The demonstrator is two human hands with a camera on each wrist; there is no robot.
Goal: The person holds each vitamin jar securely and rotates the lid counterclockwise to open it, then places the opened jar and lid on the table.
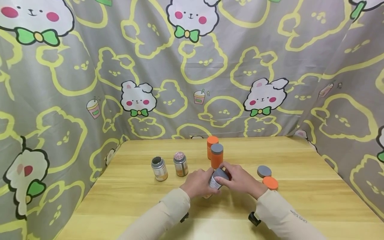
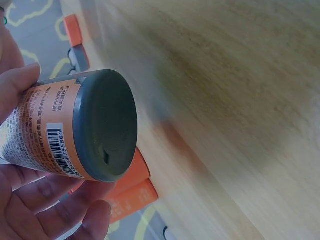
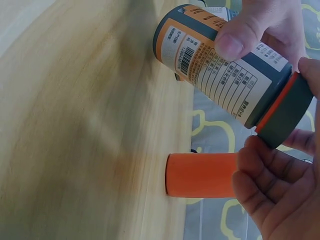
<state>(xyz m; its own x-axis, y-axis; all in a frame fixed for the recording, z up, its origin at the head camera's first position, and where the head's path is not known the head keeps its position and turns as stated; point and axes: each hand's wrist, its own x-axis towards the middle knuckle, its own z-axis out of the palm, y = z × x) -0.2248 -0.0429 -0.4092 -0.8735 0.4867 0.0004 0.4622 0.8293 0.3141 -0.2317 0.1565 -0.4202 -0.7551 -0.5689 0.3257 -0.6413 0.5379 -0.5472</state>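
Both hands hold one dark grey jar [image 3: 220,80] with an orange and white printed label, tilted above the table. My left hand [image 1: 198,182] grips its body, thumb across the label in the right wrist view. At its other end, my right hand [image 1: 241,178] pinches the grey lid [image 3: 287,112], which has an orange inner rim showing. The lid sits on the jar's mouth; whether it is loose cannot be told. In the left wrist view the jar's dark base [image 2: 107,125] faces the camera.
Behind the hands stand an orange jar with a grey lid [image 1: 217,160] and one with an orange lid [image 1: 212,140]. Leftward are an uncovered jar [image 1: 160,170] and a jar with a patterned seal [image 1: 181,166]. A grey lid [image 1: 264,171] and orange lid [image 1: 270,183] lie right.
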